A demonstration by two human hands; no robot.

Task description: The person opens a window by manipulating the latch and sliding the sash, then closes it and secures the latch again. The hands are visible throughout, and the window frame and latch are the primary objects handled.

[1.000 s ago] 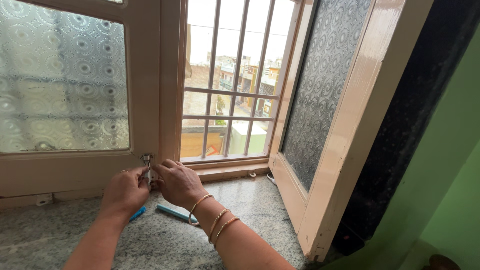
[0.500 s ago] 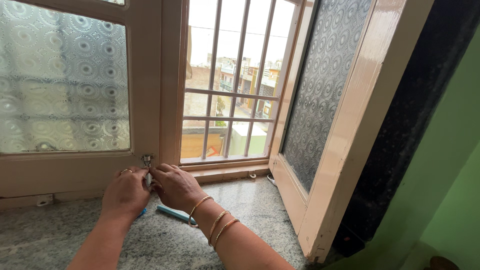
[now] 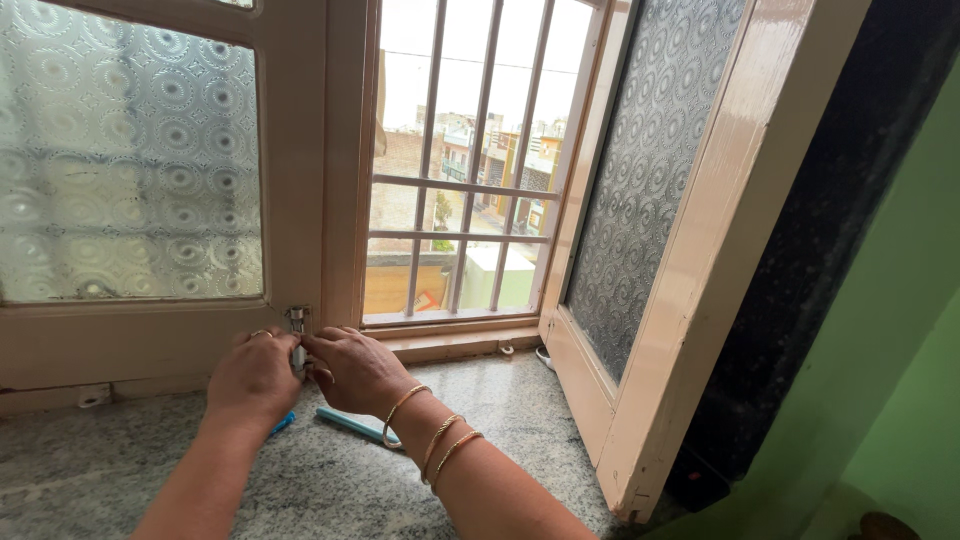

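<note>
A small metal bolt latch (image 3: 297,322) sits at the lower corner of the closed left window shutter (image 3: 150,330). My left hand (image 3: 252,378) rests against the shutter's bottom rail just left of the latch, fingers curled toward it. My right hand (image 3: 352,368), with gold bangles on the wrist, meets it from the right, its fingertips pinching the latch's lower end. A light blue pen-like tool (image 3: 352,424) lies on the stone sill under my right wrist, and a small blue piece (image 3: 283,423) shows below my left hand.
The right shutter (image 3: 650,250) with patterned frosted glass stands swung open into the room. Vertical metal bars (image 3: 470,170) fill the window opening, with buildings beyond. The grey speckled granite sill (image 3: 330,480) runs below. A green wall (image 3: 900,380) is at the right.
Both hands have stayed at the latch; the fingers have shifted slightly lower on it. The shutters have not moved.
</note>
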